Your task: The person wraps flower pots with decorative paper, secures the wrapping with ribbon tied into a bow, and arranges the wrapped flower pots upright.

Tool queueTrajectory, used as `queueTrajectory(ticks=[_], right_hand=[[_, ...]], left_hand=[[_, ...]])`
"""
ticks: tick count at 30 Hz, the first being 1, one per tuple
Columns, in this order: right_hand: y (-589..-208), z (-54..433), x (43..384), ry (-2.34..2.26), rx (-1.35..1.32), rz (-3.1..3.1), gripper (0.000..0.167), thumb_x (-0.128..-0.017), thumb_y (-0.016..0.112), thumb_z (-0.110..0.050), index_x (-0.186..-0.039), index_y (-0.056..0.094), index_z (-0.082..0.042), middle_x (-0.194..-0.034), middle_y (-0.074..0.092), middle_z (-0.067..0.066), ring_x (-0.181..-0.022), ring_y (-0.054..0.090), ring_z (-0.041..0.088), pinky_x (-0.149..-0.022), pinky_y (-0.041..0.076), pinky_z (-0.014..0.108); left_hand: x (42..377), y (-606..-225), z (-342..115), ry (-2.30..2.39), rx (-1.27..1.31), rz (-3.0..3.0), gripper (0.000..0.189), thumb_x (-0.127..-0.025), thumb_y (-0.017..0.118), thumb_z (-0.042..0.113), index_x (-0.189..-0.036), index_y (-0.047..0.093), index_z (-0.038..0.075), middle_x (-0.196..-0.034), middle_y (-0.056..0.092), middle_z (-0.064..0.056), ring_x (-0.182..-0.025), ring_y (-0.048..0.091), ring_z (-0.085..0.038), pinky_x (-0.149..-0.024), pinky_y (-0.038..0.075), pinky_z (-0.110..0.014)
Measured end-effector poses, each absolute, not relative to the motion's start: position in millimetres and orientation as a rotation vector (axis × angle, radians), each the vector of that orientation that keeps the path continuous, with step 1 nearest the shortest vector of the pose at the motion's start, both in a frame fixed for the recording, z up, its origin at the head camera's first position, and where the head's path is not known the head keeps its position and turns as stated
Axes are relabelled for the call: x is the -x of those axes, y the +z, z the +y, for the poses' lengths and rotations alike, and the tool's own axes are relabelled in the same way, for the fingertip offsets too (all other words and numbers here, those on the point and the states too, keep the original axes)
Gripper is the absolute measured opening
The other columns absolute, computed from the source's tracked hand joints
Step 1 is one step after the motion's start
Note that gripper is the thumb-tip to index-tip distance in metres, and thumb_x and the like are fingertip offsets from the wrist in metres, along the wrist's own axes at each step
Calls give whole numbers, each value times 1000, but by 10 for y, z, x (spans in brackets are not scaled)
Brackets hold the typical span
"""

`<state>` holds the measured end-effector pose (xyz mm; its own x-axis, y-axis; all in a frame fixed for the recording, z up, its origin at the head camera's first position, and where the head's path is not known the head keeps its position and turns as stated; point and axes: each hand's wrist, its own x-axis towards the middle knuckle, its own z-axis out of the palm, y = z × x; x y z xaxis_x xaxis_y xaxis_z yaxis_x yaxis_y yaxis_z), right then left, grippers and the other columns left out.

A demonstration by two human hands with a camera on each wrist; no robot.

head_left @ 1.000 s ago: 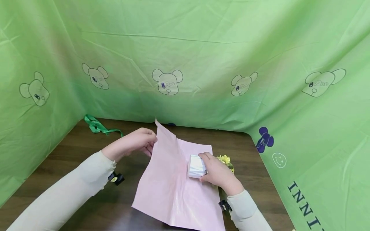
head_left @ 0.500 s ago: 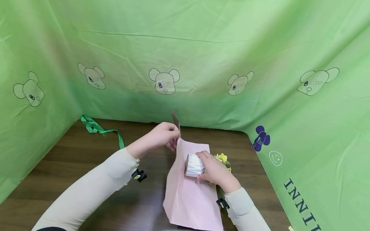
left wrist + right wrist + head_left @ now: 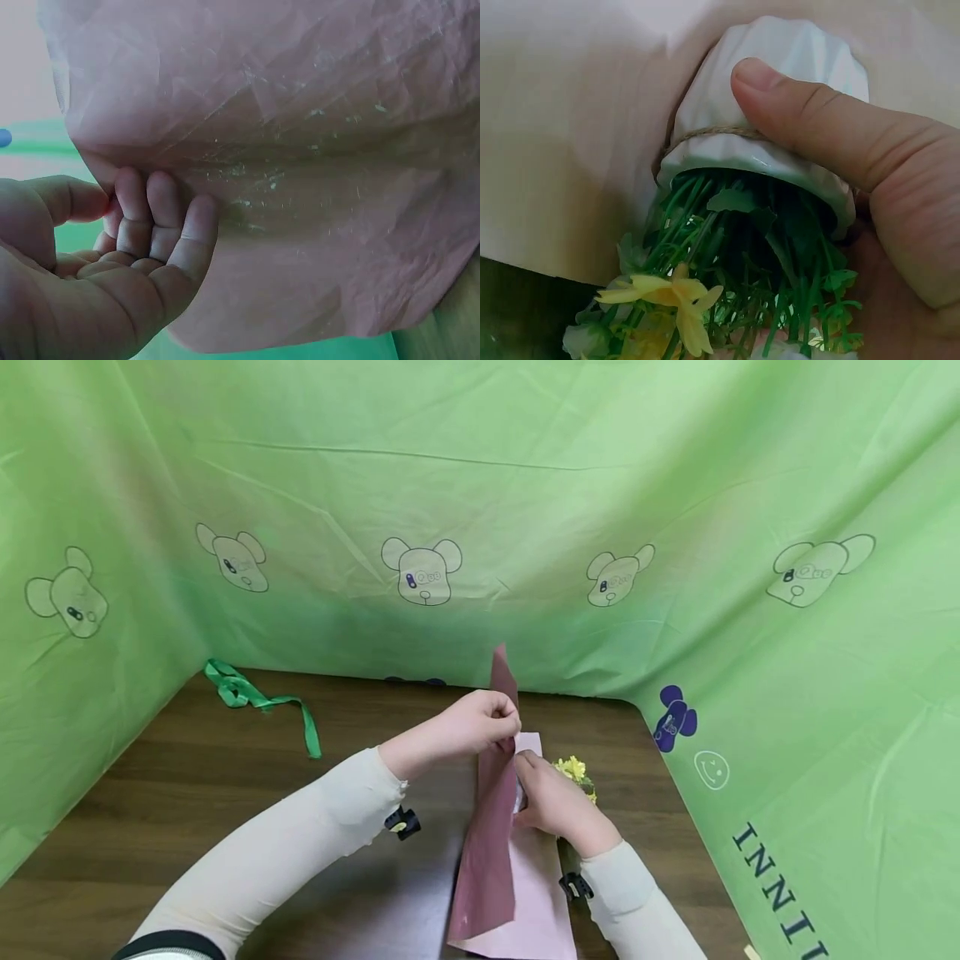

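A sheet of pink wrapping paper [image 3: 487, 868] lies on the table, its left part folded up with a darker pink underside showing. My left hand [image 3: 480, 722] pinches the upper edge of that raised part; in the left wrist view the paper [image 3: 300, 247] spreads out beyond the fingers. My right hand [image 3: 558, 802] grips a white ribbed flowerpot [image 3: 712, 97] with twine tied round it. The pot lies on its side on the paper, thumb across its wall. Yellow and white artificial flowers [image 3: 679, 300] stick out of its mouth. In the head view, raised paper mostly hides the pot.
A green ribbon [image 3: 258, 700] lies loosely on the wooden table [image 3: 150, 793] at the back left. Green cloth [image 3: 480, 460] printed with bear heads encloses the back and both sides. A small pale object [image 3: 752, 952] shows at the lower right edge.
My left hand has carried the paper's left edge rightward, folding it over toward the pot and exposing the darker underside. My right hand has stayed on the pot.
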<state>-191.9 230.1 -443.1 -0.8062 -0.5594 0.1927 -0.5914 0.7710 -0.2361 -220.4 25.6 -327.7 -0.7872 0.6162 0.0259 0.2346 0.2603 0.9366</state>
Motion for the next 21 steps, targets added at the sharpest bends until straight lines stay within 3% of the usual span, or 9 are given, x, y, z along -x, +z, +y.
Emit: queueTrajectory(ticks=[4,9,17,21], right_hand=[[-4449,2345,1981,434,-991,-2807,53,-70,84,-12,-114,56,-3,-104,56,3,-92,56,17,-83,53,34],[-4476,2392,2053,520,-1096,-2760,62,-80,82,-20,-134,57,-3,-128,61,8,-116,57,21,-100,50,40],[-4313,2563,2070,819,-1035,-2796,49,-85,79,-22,-129,61,-7,-127,62,10,-119,58,24,-104,48,45],[-4133,2698,2012,1098,-851,-2796,26,-96,68,-12,-121,66,-5,-119,67,10,-109,65,22,-95,55,40]], left_hand=[[2198,-3286,309,1526,-782,2184,13,-99,54,10,-94,62,0,-81,72,-7,-75,70,-13,-76,61,-34],[2206,-3311,359,1523,-793,2182,18,-101,57,13,-99,65,-3,-87,75,-7,-78,70,-12,-78,60,-33],[2234,-3381,437,1538,-830,2160,16,-100,61,12,-97,68,-2,-84,71,-3,-78,67,-12,-75,57,-30],[2227,-3393,488,1520,-853,2184,13,-100,62,12,-93,69,4,-80,66,-4,-74,62,-14,-66,53,-25]])
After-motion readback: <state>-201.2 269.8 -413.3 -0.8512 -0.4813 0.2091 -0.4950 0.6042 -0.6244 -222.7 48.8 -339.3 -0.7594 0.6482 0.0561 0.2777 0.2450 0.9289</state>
